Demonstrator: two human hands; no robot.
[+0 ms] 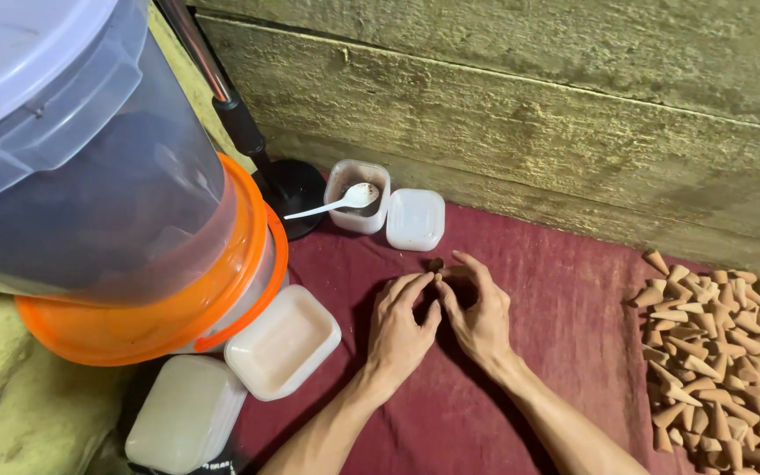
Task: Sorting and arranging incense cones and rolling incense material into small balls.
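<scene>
Brown and small, a lump of clay-like material [435,265] sits at the fingertips of both hands, low over the dark red cloth [565,334]. The left hand [400,330] lies palm down with its fingers curled toward the lump, thumb and forefinger closing on its near side. The right hand [478,312] arches over from the other side, its fingertips pinching the same lump, so the two hands meet around it. Just beyond the lump stand a small clear tub [358,195] with a white spoon [340,203] resting in it and a square white lid [415,219] beside it. Well apart to the right lies a heap of tan cones [723,352]. To the left, a square white container [281,340] sits against an orange-lidded bucket [178,299].
</scene>
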